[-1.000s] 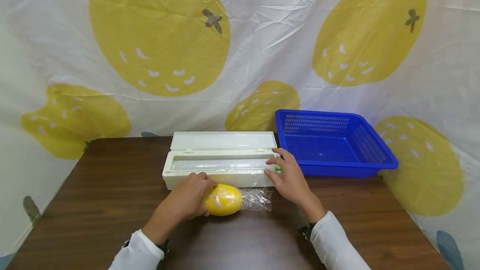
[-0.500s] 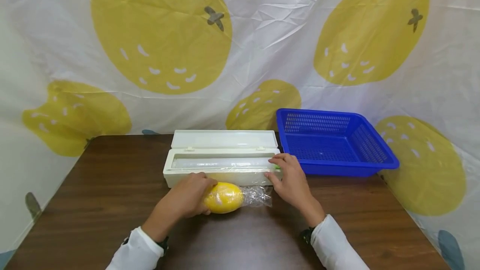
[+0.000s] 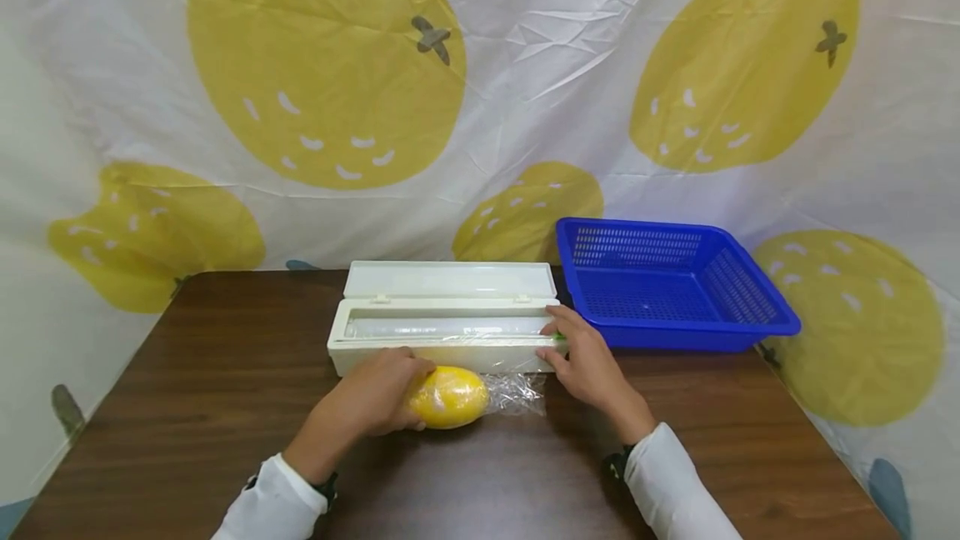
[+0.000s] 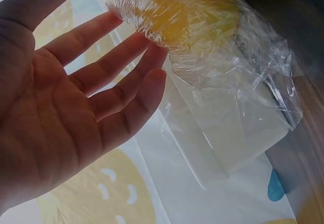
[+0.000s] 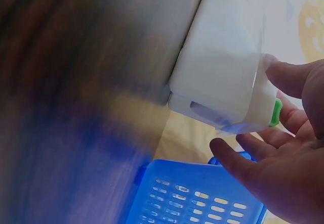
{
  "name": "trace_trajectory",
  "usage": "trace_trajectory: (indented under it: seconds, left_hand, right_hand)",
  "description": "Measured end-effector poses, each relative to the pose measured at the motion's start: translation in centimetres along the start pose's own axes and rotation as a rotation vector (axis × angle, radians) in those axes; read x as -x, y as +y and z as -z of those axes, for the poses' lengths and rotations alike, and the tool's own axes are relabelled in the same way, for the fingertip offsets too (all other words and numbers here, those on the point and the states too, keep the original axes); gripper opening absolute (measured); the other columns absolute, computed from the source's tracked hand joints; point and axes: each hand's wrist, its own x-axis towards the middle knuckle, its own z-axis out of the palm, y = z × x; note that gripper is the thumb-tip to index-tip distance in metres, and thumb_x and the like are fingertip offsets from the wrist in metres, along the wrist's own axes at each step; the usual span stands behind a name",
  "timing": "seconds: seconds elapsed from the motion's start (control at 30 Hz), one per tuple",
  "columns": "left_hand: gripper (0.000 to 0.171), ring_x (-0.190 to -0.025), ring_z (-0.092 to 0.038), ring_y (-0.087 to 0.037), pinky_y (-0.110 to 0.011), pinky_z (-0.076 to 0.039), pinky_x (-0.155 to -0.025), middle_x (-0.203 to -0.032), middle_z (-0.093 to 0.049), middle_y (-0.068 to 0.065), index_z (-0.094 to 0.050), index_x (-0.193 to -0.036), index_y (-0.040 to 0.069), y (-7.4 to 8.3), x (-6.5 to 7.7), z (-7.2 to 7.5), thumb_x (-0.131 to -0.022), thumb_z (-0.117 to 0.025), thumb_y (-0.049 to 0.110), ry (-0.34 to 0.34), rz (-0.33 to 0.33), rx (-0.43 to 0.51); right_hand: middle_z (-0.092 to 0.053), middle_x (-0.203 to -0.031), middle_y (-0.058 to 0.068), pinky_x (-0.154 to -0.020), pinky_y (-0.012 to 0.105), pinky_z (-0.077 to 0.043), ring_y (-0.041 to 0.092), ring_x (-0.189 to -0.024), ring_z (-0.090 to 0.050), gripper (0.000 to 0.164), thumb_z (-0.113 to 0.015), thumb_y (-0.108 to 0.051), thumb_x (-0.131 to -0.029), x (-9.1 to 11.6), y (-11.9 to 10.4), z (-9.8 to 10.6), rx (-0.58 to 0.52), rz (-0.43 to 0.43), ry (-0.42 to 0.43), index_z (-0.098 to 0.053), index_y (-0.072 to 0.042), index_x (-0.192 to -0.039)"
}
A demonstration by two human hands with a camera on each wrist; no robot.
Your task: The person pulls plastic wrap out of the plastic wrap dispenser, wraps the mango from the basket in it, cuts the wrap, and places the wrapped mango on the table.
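Note:
In the head view a yellow oval fruit (image 3: 450, 397) wrapped in clear cling film lies before a white cling film dispenser (image 3: 442, 354). My left hand (image 3: 382, 394) holds its left end between thumb and fingers; the fingertips (image 4: 154, 80) show against the film in the left wrist view. A crumpled film tail (image 3: 517, 395) sticks out to the right. My right hand (image 3: 587, 361) is at the dispenser's right end, fingers loosely spread around a green slider (image 5: 276, 113). The thumb (image 5: 283, 75) meets the box's edge in the right wrist view.
The dispenser's lid (image 3: 450, 280) stands raised at the back, and a film roll (image 3: 450, 327) lies inside. A blue perforated basket (image 3: 690, 338) sits to the right, close behind the right hand. A fruit-print cloth (image 3: 525, 107) hangs behind the brown table (image 3: 187, 407).
My right hand's fingers have come down closer to the dispenser's right end and shifted slightly right. The left hand and wrapped fruit have stayed in place.

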Motion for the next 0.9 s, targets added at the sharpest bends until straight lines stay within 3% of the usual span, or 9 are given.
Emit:
trace_trajectory:
  seconds: [0.23,0.33,0.5,0.6,0.67,0.73,0.9]
  left_hand:
    - [0.053,-0.085,-0.059,-0.026,-0.044,-0.053,-0.077,-0.097,-0.069,-0.013,-0.071,-0.114,0.001,0.5,-0.2,0.5,-0.071,-0.085,0.029,0.030,-0.006,0.025]
    - [0.050,-0.089,-0.061,-0.028,-0.046,-0.054,-0.081,-0.101,-0.070,-0.014,-0.071,-0.117,0.002,1.4,-1.3,1.4,-0.078,-0.081,0.031,0.065,-0.052,0.013]
    - [0.031,-0.089,-0.065,-0.024,-0.044,-0.057,-0.079,-0.100,-0.073,-0.011,-0.074,-0.110,0.005,3.8,-6.2,3.1,-0.084,-0.075,0.023,0.149,-0.245,-0.002]
    - [0.022,-0.085,-0.065,-0.020,-0.040,-0.058,-0.077,-0.097,-0.074,-0.009,-0.077,-0.104,0.007,5.2,-9.9,2.9,-0.086,-0.073,0.017,0.140,-0.335,0.004]
    - [0.018,-0.084,-0.064,-0.018,-0.038,-0.058,-0.077,-0.095,-0.074,-0.007,-0.079,-0.103,0.010,5.9,-12.0,2.1,-0.087,-0.071,0.016,0.116,-0.354,-0.028]
    - [0.016,-0.086,-0.064,-0.018,-0.038,-0.058,-0.078,-0.095,-0.074,-0.006,-0.079,-0.101,0.012,6.4,-13.5,1.1,-0.088,-0.069,0.014,0.096,-0.368,-0.070]
    - [0.020,-0.094,-0.066,-0.019,-0.039,-0.058,-0.080,-0.099,-0.077,-0.004,-0.080,-0.097,0.016,7.7,-15.7,-1.1,-0.089,-0.063,0.007,0.065,-0.360,-0.127]
  right_hand:
    - [-0.048,-0.146,0.026,-0.104,0.059,-0.042,0.039,-0.132,-0.042,0.019,-0.079,-0.008,-0.080,-0.2,0.4,-0.1,-0.061,-0.027,-0.034,-0.067,0.001,-0.092]
    - [-0.043,-0.149,0.027,-0.104,0.060,-0.041,0.040,-0.134,-0.039,0.017,-0.079,-0.005,-0.080,-0.3,0.4,-0.2,-0.102,-0.043,-0.045,-0.066,0.001,-0.090]
    - [-0.039,-0.152,0.027,-0.104,0.059,-0.041,0.040,-0.136,-0.036,0.016,-0.078,-0.005,-0.081,-0.3,0.5,-0.2,-0.119,-0.073,-0.061,-0.065,0.000,-0.088]
    - [-0.039,-0.152,0.027,-0.103,0.059,-0.042,0.040,-0.135,-0.037,0.017,-0.078,-0.006,-0.080,-0.4,0.6,-0.1,-0.122,-0.070,-0.054,-0.066,0.001,-0.089]
    - [-0.039,-0.151,0.028,-0.102,0.059,-0.043,0.041,-0.134,-0.039,0.019,-0.079,-0.006,-0.080,-0.5,0.8,-0.2,-0.130,-0.060,-0.045,-0.067,0.002,-0.092]
    - [-0.041,-0.150,0.027,-0.101,0.059,-0.044,0.039,-0.132,-0.042,0.028,-0.078,-0.005,-0.079,-0.5,0.9,-0.3,-0.139,-0.058,-0.043,-0.068,0.005,-0.104]
    - [-0.047,-0.147,0.022,-0.107,0.054,-0.040,0.032,-0.131,-0.044,0.050,-0.076,0.001,-0.075,-0.5,1.0,-0.5,-0.171,-0.056,-0.035,-0.065,0.003,-0.124]
